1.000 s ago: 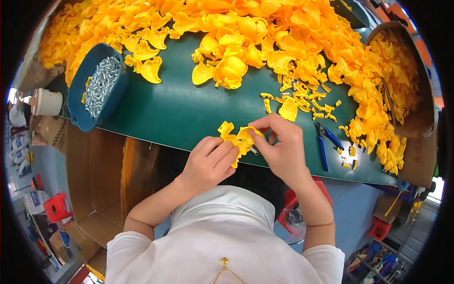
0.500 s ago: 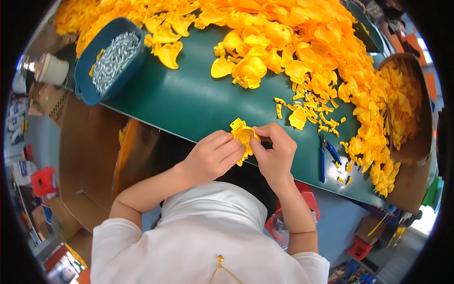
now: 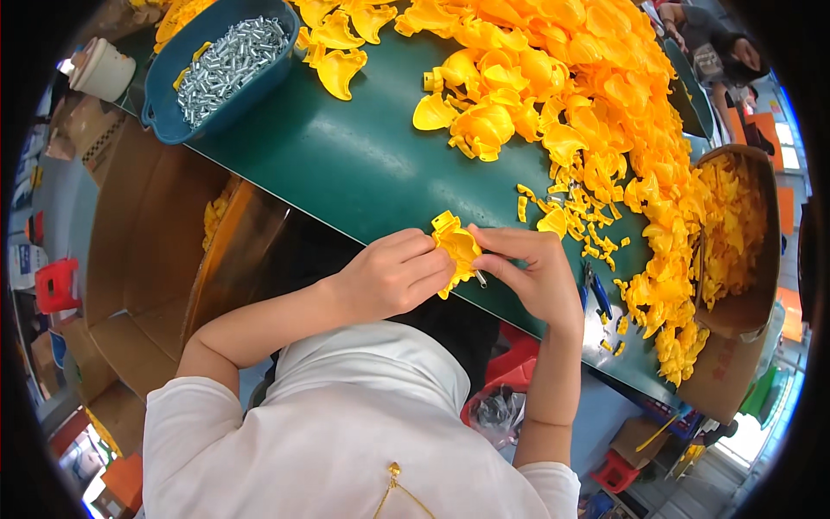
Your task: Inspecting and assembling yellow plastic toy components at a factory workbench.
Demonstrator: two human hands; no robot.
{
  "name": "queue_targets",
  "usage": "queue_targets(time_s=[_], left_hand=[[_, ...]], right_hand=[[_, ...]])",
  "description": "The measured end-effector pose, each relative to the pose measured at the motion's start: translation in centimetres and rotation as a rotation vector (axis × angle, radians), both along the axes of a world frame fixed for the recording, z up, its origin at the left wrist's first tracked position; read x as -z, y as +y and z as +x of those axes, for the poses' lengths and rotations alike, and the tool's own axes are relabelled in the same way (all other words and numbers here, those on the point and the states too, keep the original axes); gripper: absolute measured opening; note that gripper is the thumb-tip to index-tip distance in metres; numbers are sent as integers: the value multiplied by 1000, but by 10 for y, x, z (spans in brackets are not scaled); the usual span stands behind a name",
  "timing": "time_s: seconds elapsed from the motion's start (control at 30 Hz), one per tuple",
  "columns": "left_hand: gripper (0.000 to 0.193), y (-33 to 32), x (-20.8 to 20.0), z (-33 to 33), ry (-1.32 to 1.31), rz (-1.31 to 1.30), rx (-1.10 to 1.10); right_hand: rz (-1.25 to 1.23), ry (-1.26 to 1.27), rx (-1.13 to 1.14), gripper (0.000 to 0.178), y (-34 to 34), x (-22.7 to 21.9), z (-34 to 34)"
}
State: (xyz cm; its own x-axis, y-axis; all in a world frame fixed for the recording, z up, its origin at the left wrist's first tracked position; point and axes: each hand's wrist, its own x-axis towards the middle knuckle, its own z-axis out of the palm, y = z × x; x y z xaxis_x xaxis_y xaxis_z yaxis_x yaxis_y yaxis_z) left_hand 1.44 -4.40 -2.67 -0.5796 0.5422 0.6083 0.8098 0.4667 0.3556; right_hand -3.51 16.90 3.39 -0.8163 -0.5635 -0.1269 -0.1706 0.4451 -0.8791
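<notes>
Holding a yellow shell (image 3: 456,245) over the near edge of the green table (image 3: 372,156), the left hand (image 3: 405,270) has its fingers curled closely around the shell's left side. The right hand (image 3: 538,272) is narrow, its thumb and forefinger pinching the shell's right rim. A metal pin (image 3: 481,278) pokes out just below the right thumb; whether that hand grips it too, I cannot tell. Blue cutters (image 3: 601,296) lie near the table's near edge, farther right, with yellow scraps (image 3: 621,326) beside them. A yellow heap (image 3: 596,95) of shells stretches from the far edge toward the right end, where a cardboard box (image 3: 735,320) holds more. Toward the table's left end sits a blue tub (image 3: 251,104) of loose metal pins, near a white pot (image 3: 104,71).
</notes>
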Motion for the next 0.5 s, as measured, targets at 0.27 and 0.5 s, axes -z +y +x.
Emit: queue_targets(time_s=[0.27,0.5], left_hand=[[23,-3,0,-8,84,-32,45],[21,2,4,-8,90,28,45]], right_hand=[[-1,52,-24,29,8,6,-3],[-36,46,83,31,7,13,16]])
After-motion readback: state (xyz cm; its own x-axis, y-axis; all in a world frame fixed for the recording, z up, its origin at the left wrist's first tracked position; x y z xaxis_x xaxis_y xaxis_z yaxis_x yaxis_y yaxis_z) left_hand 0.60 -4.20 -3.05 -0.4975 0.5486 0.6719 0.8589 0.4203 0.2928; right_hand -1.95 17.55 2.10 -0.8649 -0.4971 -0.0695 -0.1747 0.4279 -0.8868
